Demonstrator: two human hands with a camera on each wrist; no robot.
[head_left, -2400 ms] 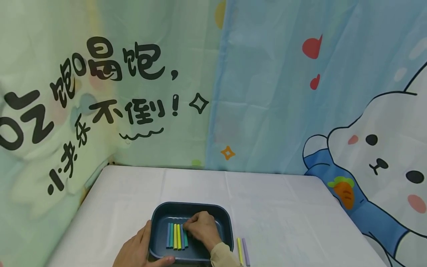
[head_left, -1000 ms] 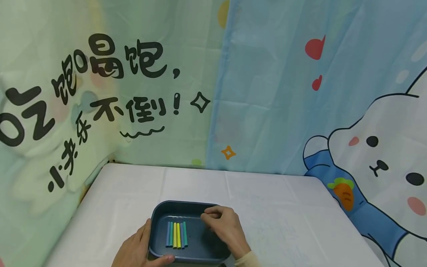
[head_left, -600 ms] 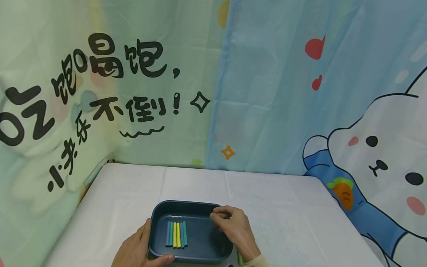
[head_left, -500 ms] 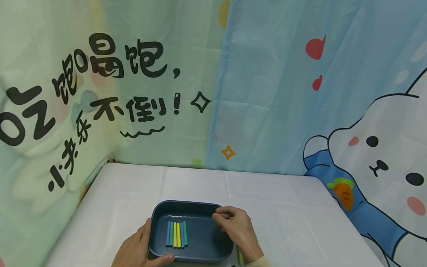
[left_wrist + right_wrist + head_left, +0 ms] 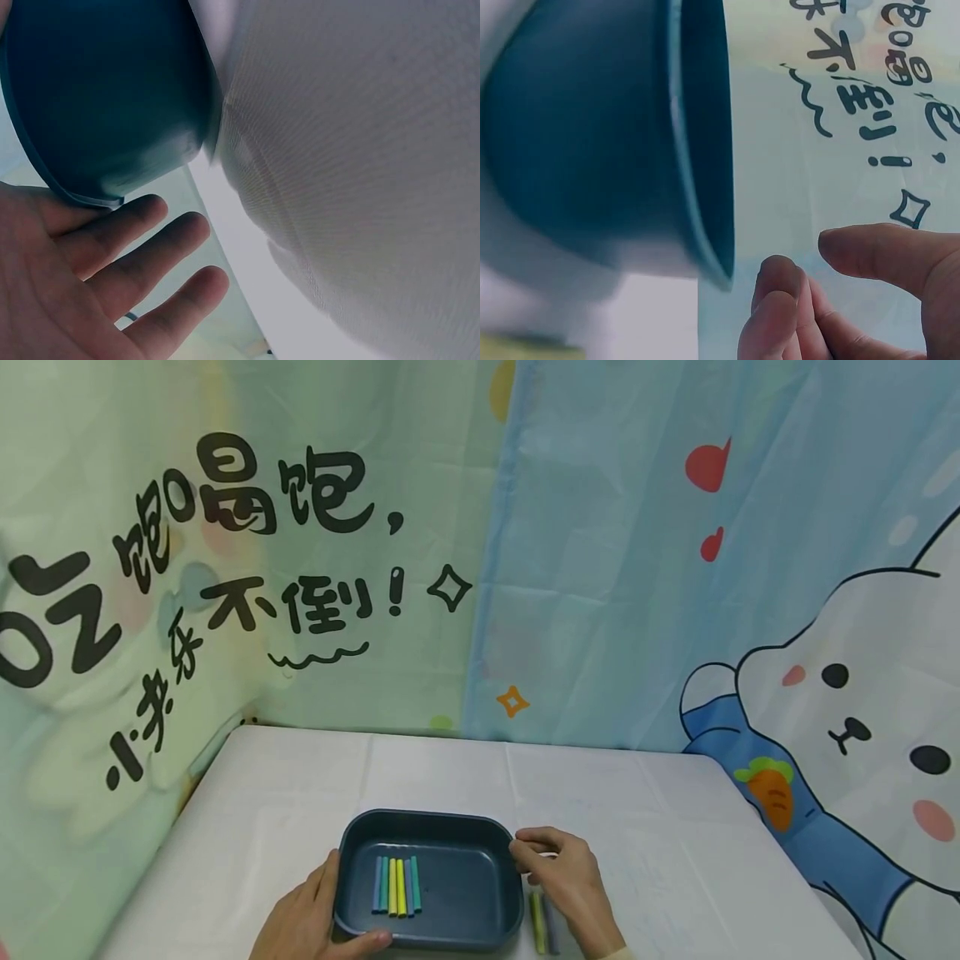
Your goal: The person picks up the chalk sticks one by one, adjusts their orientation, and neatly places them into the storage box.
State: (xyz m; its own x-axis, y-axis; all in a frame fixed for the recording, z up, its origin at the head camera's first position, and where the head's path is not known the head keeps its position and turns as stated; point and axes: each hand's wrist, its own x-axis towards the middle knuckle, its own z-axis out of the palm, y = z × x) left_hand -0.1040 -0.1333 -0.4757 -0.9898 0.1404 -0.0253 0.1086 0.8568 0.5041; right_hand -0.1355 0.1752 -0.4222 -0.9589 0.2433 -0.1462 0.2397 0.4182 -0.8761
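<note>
A dark blue rectangular tray (image 5: pixel 465 902) stands on the white cloth. Inside, left of its middle, several thin chalk-like sticks (image 5: pixel 402 888) in blue, green and yellow lie in a row. My left hand (image 5: pixel 303 914) touches the tray's near left corner, thumb along the front and straight fingers beside the left wall. In the left wrist view, several fingers (image 5: pixel 157 262) extend away from the wall. Just outside the right rim is my right hand (image 5: pixel 562 872), relaxed; its thumb and fingers (image 5: pixel 776 300) stand apart with nothing between them in the right wrist view.
Beneath my right hand, a yellow stick (image 5: pixel 537 924) and a shaded purplish stick (image 5: pixel 552 928) lie right of the tray. White cloth (image 5: pixel 675 860) covers the table. Printed curtains (image 5: pixel 600 568) hang behind the table's far edge.
My right hand has left the rightmost green stick in the row and moved right, over the rim and out of the tray. My left hand has stayed at the tray's corner.
</note>
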